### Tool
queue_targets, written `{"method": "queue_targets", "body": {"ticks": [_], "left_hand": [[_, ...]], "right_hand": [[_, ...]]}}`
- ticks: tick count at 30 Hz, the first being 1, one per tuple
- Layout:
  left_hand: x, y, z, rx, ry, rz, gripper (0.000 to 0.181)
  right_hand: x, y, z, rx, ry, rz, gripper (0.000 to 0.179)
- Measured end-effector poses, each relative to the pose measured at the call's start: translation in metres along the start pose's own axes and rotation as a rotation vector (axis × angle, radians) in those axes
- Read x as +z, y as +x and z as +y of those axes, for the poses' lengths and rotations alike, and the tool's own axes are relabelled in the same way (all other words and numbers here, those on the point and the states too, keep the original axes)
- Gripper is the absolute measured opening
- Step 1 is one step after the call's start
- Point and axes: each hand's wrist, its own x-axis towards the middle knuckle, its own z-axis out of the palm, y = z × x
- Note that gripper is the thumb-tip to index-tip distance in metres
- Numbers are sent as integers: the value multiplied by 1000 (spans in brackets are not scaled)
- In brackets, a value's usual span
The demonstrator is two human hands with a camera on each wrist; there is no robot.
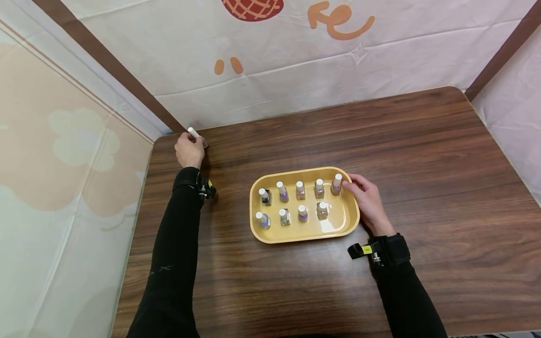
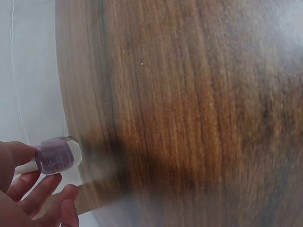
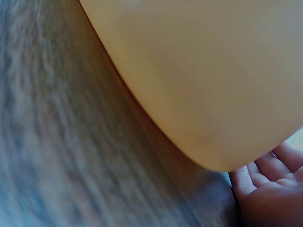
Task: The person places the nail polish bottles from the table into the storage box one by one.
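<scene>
At the table's far left corner, my left hand [image 1: 189,151] pinches a nail polish bottle [image 2: 56,156] between thumb and fingers. The bottle has purple polish and a white cap, and the left wrist view has it tilted over on its side. My right hand [image 1: 368,199] holds the right end of a yellow tray [image 1: 304,238], thumb at the rim and fingers along the outer wall. Inside the tray stand several white-capped nail polish bottles [image 1: 300,190] in two rows, five at the back being several in purple, pink, dark and clear shades. In the right wrist view the tray's wall [image 3: 203,85] fills much of the picture.
The wood-grain table [image 1: 422,155] extends around the tray on all sides. A white printed cloth wall [image 1: 296,84] borders its back edge, and another panel [image 1: 84,188] stands along the left edge.
</scene>
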Motion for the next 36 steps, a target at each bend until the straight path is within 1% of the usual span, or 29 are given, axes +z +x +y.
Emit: {"method": "queue_targets", "body": {"ticks": [5, 10, 15, 25, 27, 36], "left_hand": [[-3, -2, 3, 22, 7, 1, 30], [-6, -5, 3, 28, 12, 0, 30], [-8, -8, 5, 37, 11, -9, 30], [-13, -13, 13, 80, 29, -56, 30], [-14, -15, 15, 94, 34, -60, 30], [-15, -22, 21, 192, 38, -66, 28]], "right_hand": [[1, -1, -2, 10, 11, 3, 43], [1, -1, -2, 9, -10, -10, 45], [1, -1, -1, 8, -6, -10, 44], [0, -2, -3, 13, 13, 0, 40], [0, -2, -4, 15, 18, -2, 40], [2, -4, -6, 10, 29, -13, 42]]}}
